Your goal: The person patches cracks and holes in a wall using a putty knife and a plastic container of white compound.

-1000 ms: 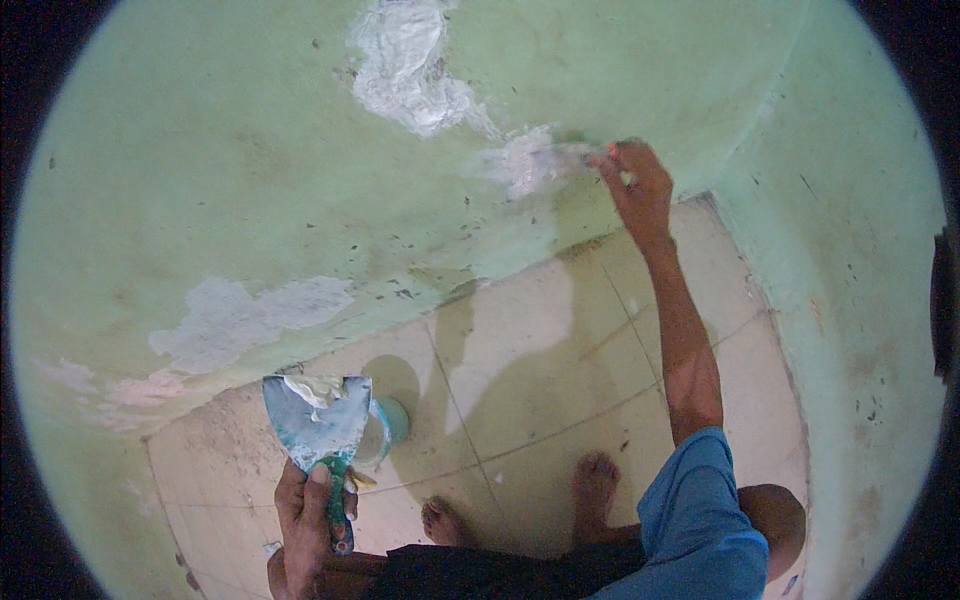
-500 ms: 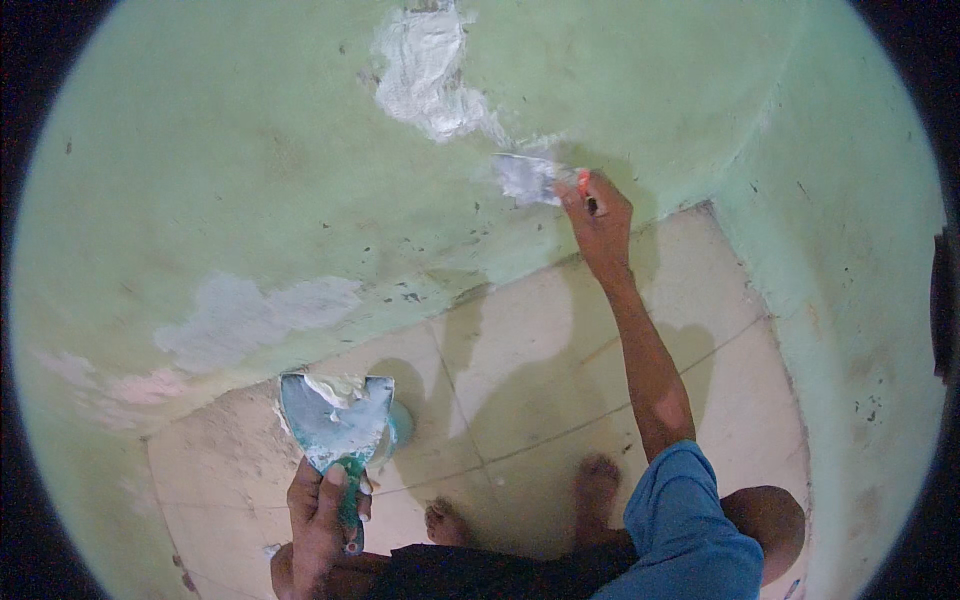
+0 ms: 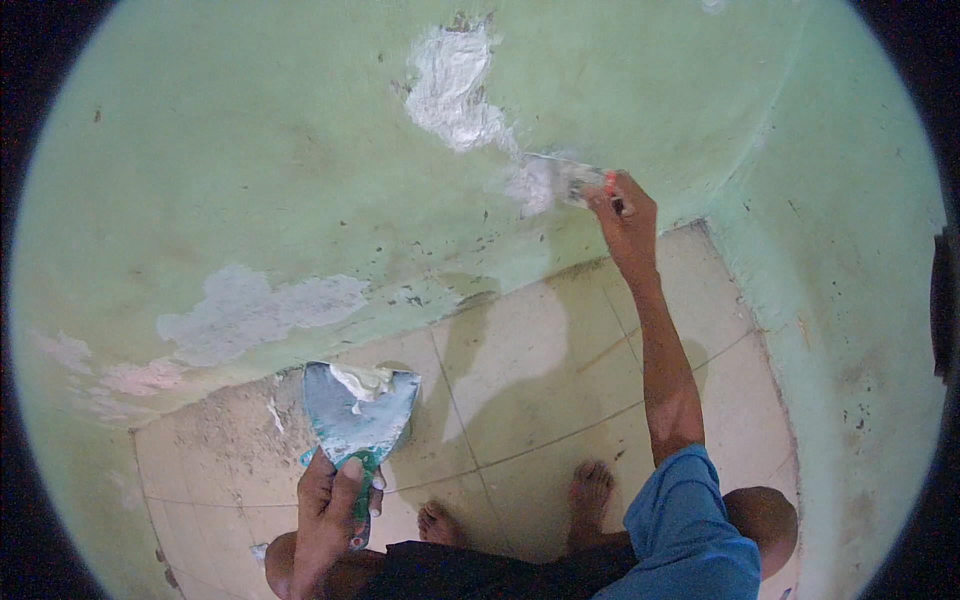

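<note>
a white-patched green wall (image 3: 300,170) meets beige tiled floor (image 3: 520,425).

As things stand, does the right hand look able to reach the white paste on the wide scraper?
Probably yes: nothing visible blocks the way from the right hand to the white paste, which lies uncovered on the wide scraper.

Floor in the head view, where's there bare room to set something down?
Shadowed bare tile shows in the middle, bordered by the green wall, the feet and the right forearm. A narrower strip lies between that forearm and the right-hand wall. It's crowded at left, where the left hand holds a putty knife beside scattered grit.
</note>
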Demonstrator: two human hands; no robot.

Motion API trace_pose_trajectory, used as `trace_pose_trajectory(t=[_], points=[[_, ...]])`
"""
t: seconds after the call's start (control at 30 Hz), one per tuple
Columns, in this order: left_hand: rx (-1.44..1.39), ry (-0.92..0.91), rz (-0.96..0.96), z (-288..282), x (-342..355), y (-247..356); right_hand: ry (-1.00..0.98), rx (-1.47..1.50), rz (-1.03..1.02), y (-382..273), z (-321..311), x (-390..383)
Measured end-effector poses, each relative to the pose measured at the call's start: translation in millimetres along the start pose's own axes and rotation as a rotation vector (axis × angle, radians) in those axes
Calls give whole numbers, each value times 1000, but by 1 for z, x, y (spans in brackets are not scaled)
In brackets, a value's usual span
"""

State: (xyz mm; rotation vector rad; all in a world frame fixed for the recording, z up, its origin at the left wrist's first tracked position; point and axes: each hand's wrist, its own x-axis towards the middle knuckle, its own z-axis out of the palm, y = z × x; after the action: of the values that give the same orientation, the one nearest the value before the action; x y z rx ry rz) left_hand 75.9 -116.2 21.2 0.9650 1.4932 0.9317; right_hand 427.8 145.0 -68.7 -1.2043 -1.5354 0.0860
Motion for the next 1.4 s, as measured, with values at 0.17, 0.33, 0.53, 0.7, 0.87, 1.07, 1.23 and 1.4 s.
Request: trace_pose_trajectory(t=[0.17, 0.33, 0.53, 0.7, 0.87, 1.07, 1.23, 1.4], points=[[18, -77, -41, -12, 5, 2, 356, -174, -157, 42, -11, 15], [56, -74, 115, -24, 53, 0, 66, 403, 553, -47, -36, -13], [121, -221, 29, -23, 68, 10, -665, 917, 609, -117, 51, -63], [130, -291, 117, -37, 61, -5, -946, 1088, 799, -140, 84, -71], [176, -145, 215, -36, 65, -22, -507, 731, 400, -93, 90, -65], [176, 63, 274, -29, 64, -27, -215, 636, 350, -133, 45, -99], [356, 203, 423, -24, 69, -20, -84, 699, 401, -147, 56, -110], [307, 260, 343, -18, 61, -13, 16, 1193, 697, -149, 72, -121]])
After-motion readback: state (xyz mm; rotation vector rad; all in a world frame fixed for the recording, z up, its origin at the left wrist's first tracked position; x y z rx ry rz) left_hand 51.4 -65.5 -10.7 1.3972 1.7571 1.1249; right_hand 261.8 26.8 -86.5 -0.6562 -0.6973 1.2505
